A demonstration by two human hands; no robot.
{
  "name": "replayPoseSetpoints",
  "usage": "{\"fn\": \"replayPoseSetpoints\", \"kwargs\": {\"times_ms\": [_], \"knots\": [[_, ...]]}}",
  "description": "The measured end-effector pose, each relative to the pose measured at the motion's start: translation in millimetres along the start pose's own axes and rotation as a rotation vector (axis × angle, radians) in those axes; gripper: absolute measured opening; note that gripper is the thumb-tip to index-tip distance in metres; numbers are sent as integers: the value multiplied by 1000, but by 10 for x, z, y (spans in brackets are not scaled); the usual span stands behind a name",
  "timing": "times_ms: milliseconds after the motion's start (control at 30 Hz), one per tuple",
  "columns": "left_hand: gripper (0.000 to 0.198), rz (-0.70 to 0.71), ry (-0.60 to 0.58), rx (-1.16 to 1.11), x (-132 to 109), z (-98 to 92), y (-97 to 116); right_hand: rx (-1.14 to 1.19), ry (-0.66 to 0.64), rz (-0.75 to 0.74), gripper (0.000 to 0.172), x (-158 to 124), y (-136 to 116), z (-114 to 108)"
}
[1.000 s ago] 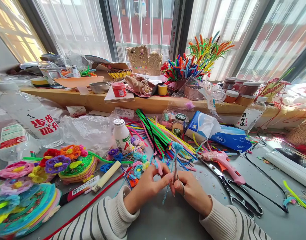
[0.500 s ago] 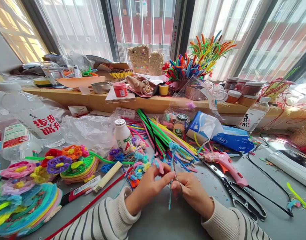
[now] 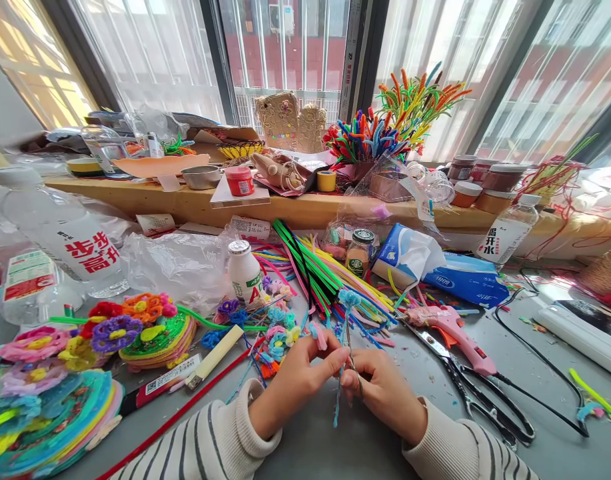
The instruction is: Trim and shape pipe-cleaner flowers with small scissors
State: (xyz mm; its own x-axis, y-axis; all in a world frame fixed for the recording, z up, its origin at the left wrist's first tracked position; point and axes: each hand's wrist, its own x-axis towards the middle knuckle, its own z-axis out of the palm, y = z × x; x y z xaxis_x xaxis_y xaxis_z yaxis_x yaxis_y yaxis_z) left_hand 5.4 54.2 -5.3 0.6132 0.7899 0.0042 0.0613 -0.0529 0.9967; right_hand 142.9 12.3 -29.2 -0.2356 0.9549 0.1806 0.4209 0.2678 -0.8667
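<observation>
My left hand (image 3: 296, 380) and my right hand (image 3: 385, 390) meet over the grey table, both pinched on a thin stem. The stem carries a small light-blue pipe-cleaner flower (image 3: 349, 298) at its top, and a blue pipe-cleaner tail (image 3: 337, 407) hangs down between my hands. A pink pipe-cleaner piece (image 3: 318, 332) sticks up by my left fingers. Both sleeves are striped white and grey.
A pile of loose pipe cleaners (image 3: 320, 270) lies just beyond my hands. A pink glue gun (image 3: 452, 333) and black scissors (image 3: 478, 393) lie to the right. Finished flower discs (image 3: 155, 330) and a small white bottle (image 3: 244, 270) are to the left. A cluttered wooden shelf (image 3: 295, 210) runs behind.
My hands have stayed together on the stem, turning it a little. The blue tail below them has shifted from slanting left to hanging nearly straight. The view moved slightly.
</observation>
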Motion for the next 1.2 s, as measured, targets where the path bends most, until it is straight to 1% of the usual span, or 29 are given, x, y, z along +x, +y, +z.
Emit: {"fn": "replayPoseSetpoints", "kwargs": {"times_ms": [233,567,633,767,833,1067,1200], "knots": [[23,-11,9,-30,-4,8,14,-12,-1,-12,68,15,-41,-6],[22,-25,23,-70,27,-20,5,-33,18,-13,67,24,59,6],[21,-42,6,-119,40,-37,3,-43,20,-12,67,27,63,7],[21,-119,-81,-244,56,-56,17,-18,13,-22,67,23,37,6],[20,-141,-104,-280,52,-55,31,3,2,-26,68,15,21,6],[19,-159,-108,-366,29,-49,15,-11,-7,-4,68,6,-12,1],[19,-153,-90,-392,28,-50,15,8,-9,-7,69,16,-26,-3]]}}
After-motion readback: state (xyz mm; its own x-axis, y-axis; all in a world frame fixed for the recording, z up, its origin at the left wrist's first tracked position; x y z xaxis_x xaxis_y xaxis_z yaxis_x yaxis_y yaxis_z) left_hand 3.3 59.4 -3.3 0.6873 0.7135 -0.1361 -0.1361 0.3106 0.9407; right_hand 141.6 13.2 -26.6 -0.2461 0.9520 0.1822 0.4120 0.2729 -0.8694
